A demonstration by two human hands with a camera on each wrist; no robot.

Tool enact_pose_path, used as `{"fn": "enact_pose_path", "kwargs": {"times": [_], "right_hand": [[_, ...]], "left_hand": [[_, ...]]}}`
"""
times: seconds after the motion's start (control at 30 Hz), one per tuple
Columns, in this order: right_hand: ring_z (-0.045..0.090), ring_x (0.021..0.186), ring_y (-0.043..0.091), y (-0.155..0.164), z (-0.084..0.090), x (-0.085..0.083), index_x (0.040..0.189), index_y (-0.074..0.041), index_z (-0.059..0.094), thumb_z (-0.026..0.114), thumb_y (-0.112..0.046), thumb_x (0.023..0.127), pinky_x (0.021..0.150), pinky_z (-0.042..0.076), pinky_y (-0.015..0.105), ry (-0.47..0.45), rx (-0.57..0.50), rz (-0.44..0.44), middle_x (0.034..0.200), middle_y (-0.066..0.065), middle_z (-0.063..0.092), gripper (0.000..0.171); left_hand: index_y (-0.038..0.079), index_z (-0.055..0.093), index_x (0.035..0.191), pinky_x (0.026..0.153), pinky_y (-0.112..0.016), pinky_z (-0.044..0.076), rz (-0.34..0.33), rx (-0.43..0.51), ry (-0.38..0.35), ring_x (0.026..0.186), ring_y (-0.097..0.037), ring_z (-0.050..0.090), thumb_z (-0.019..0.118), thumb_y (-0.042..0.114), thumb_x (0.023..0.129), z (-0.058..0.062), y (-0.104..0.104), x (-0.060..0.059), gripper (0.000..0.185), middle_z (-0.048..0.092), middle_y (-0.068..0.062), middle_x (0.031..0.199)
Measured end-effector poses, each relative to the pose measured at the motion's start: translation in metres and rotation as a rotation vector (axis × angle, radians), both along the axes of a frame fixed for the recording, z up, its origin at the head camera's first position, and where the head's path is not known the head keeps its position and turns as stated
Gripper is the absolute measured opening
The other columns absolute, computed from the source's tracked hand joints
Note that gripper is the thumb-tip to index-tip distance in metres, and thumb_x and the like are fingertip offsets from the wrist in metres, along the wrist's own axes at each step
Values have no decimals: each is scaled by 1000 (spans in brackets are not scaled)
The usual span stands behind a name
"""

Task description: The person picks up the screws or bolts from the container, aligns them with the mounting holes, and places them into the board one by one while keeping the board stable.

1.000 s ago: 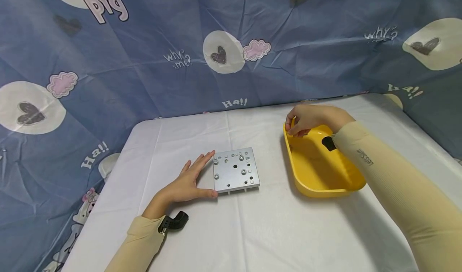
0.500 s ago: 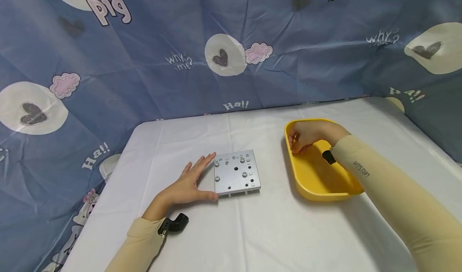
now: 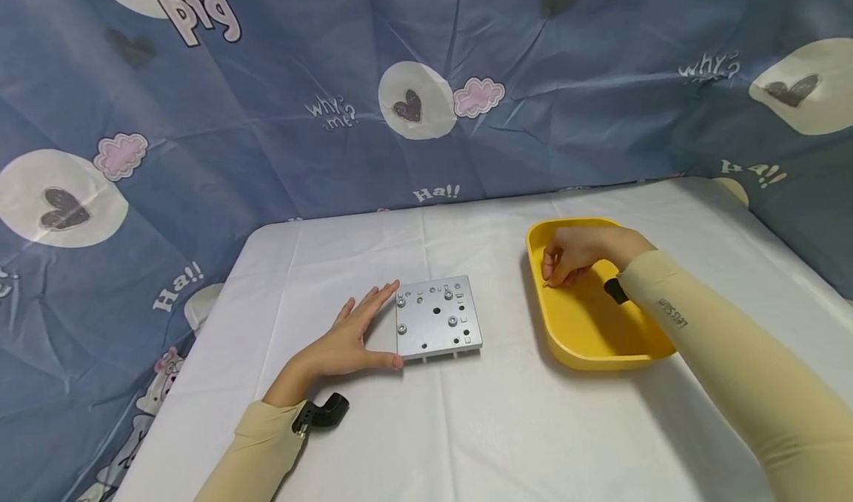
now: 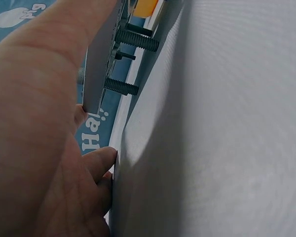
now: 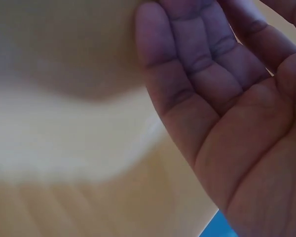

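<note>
A silver metal plate point(image 3: 424, 322) with several socket-head screws and holes lies raised a little above the table. My left hand point(image 3: 343, 346) is spread along its left side, fingers fairly straight, the thumb and index fingertip touching the near and far left corners. Under the plate, threaded screw shanks point(image 4: 137, 40) stick out in the left wrist view. Inside the yellow tray point(image 3: 600, 363), my right hand point(image 3: 576, 254) has its fingers curled near the left wall. A small thin piece point(image 3: 546, 286) shows at its fingertips, too small to identify. The right wrist view hides the fingertips.
A white cloth point(image 3: 493, 428) covers the table. Behind it hangs a blue printed curtain point(image 3: 300, 161). The tray's raised walls surround the right hand, and a black wrist strap point(image 3: 323, 413) sits on the left forearm.
My right hand has gone from over the tray's far left rim down into the tray, then slightly right, with the small thin piece at its fingertips. The left hand stays at the plate.
</note>
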State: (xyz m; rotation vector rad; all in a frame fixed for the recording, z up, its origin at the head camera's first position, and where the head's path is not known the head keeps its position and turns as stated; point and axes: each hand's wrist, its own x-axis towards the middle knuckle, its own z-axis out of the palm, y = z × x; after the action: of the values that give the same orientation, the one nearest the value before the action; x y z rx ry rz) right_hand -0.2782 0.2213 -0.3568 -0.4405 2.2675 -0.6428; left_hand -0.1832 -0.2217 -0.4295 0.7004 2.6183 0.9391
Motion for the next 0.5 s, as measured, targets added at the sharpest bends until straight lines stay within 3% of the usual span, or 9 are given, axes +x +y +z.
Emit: {"fn": "enact_pose_path", "kwargs": {"times": [0.23, 0.5], "right_hand": [[58, 71, 7, 15, 2, 3, 101, -4, 75, 81, -13, 94, 66, 49, 19, -58, 36, -34, 79, -6, 66, 13], [62, 70, 7, 25, 5, 9, 99, -5, 75, 83, -12, 92, 71, 56, 22, -107, 83, -109, 80, -4, 70, 13]], "left_hand": [[33, 16, 174, 133, -68, -9, -3, 11, 5, 169, -44, 7, 96, 48, 78, 0, 0, -1, 126, 17, -13, 181], [32, 16, 174, 133, -67, -9, 2, 7, 2, 169, -43, 7, 96, 47, 78, -1, 2, 1, 126, 18, -13, 181]]}}
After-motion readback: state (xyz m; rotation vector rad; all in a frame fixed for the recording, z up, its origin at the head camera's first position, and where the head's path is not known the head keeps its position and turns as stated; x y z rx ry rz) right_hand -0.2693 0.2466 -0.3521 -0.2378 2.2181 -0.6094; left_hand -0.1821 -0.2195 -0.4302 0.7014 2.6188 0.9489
